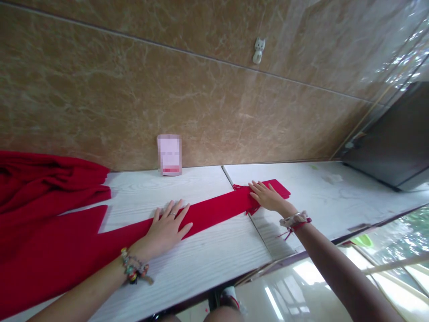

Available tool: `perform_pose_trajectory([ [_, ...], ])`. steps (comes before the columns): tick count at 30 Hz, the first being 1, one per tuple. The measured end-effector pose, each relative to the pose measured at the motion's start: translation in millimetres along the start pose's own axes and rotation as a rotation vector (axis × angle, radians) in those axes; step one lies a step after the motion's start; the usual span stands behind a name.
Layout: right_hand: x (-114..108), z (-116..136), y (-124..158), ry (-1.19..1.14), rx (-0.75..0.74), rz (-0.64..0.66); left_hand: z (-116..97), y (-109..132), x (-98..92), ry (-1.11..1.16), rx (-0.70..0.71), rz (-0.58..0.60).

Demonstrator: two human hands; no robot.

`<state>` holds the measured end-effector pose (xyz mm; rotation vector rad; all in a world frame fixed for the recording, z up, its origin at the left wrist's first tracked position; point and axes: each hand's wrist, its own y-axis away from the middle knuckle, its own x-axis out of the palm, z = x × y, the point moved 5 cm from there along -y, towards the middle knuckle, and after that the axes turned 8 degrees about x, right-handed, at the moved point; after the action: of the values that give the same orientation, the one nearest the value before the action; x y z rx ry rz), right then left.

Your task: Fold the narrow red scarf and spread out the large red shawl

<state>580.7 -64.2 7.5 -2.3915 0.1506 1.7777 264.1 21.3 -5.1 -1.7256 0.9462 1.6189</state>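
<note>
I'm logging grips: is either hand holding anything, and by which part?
Nothing appears gripped: the left hand lies flat on the red cloth, and the right hand lies flat on it near its right end.

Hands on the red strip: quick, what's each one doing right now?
Left hand: open, laid flat on the red strip, gripping nothing.
Right hand: open, palm down toward the strip's right end, gripping nothing.

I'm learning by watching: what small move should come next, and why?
Perhaps slide the left hand along the red strip, away from the right hand, to smooth it: both hands lie palm down on the strip, so the right could anchor it while the left sweeps toward the wider red cloth.
</note>
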Motion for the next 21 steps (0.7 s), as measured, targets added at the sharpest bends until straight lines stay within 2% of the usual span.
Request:
perform_pose_trajectory([
  [3, 13, -32, -2, -0.023, 0.028, 0.050, 2, -2, -0.1, 0.009, 0.008, 0.030],
  [5, 18, -43, -3, -0.065, 0.049, 0.067, -1, -9, -2.4, 0.005, 0.019, 0.052],
  [7, 18, -43, -5, -0.133, 0.084, 0.063, -12, -22, -8.4, 0.010, 0.032, 0.031],
  [10, 14, -32, -6, -0.235, 0.103, 0.056, -40, -46, -17.6, 0.047, 0.086, -0.049],
  [12, 14, -26, -5, -0.252, 0.086, 0.072, -60, -59, -17.2, 0.065, 0.131, -0.067],
  [14, 16, -30, -2, -0.227, 0.079, 0.088, -72, -67, -11.4, 0.060, 0.142, -0.045],
  [16, 21, -48, 3, -0.199, 0.127, 0.098, -76, -70, -4.4, 0.037, 0.123, -0.011],
  [21, 32, -108, 20, -0.161, 0.370, 0.136, -74, -67, 0.3, 0.017, 0.094, 0.044],
])
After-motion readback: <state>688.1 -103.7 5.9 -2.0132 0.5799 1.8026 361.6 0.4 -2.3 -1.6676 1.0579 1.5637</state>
